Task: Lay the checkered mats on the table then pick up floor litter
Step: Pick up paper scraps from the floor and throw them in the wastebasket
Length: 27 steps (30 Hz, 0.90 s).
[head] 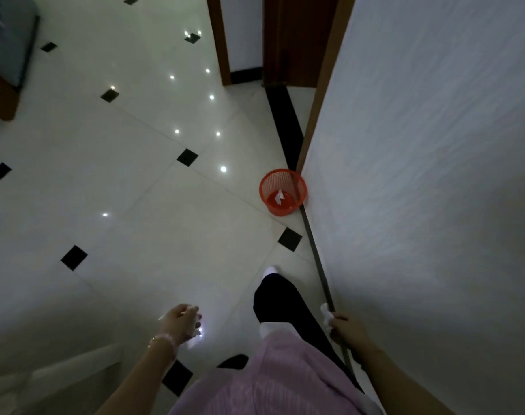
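Wall (420,145): pale, textured, fills the right side; a thin dark strip (315,250) runs along its foot
Floor (135,205): glossy white tiles with small black diamond insets, dotted with lamp reflections
Pink garment (279,378): ribbed, low centre of view; a dark-clad leg (273,298) steps forward from it, white toe tip pointing at the basket
Left arm: reaches forward and down from the bottom edge, forearm slanting up-right, beaded bracelet (165,339) at the wrist
Left hand (180,323): back of hand up, fingers curled under; something white shows at the fingertips, but it blurs into floor glare, so a hold cannot be told
Right arm: comes in from lower right, close beside the wall
Right hand (346,327): fingers curled, pinching a litter scrap just beside the dark strip
Red basket (277,210): mesh, upright, mouth up, on the floor against the wall corner, well ahead of both hands
Litter scrap (326,315): white, crumpled, sticks out of the right hand's grip toward the basket; long axis unclear
Paper in basket (279,196): white crumpled piece on the basket's bottom
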{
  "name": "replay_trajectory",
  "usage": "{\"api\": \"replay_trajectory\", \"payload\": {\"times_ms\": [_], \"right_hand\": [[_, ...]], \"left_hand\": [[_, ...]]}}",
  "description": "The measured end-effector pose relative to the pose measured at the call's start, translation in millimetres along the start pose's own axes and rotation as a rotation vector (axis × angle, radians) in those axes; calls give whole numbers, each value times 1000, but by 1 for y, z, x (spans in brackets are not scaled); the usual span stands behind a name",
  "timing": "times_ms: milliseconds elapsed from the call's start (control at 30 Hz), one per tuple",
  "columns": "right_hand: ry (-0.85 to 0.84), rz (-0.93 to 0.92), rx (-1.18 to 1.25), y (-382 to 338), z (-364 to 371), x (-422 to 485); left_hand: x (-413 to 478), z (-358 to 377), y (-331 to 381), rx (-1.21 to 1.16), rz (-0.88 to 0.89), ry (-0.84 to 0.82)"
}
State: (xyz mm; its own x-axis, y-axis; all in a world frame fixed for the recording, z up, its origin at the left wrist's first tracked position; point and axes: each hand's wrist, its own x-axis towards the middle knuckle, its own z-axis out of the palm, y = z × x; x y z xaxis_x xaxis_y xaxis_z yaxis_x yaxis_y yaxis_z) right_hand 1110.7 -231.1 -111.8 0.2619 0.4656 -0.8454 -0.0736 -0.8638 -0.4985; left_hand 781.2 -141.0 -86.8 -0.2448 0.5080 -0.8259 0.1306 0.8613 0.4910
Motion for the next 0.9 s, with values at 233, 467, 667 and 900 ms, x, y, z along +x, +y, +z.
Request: {"api": "replay_trajectory", "payload": {"times_ms": [233, 467, 667, 900], "right_hand": [[19, -77, -45, -154, -5, 94], [75, -6, 191, -246, 21, 204], [100, 167, 519, -273, 49, 304], [-61, 190, 743, -284, 53, 344]], "left_hand": [[54, 4, 47, 24, -160, 53], [166, 102, 176, -87, -85, -26], [275, 219, 250, -183, -72, -130], [330, 268, 284, -208, -182, -324]]}}
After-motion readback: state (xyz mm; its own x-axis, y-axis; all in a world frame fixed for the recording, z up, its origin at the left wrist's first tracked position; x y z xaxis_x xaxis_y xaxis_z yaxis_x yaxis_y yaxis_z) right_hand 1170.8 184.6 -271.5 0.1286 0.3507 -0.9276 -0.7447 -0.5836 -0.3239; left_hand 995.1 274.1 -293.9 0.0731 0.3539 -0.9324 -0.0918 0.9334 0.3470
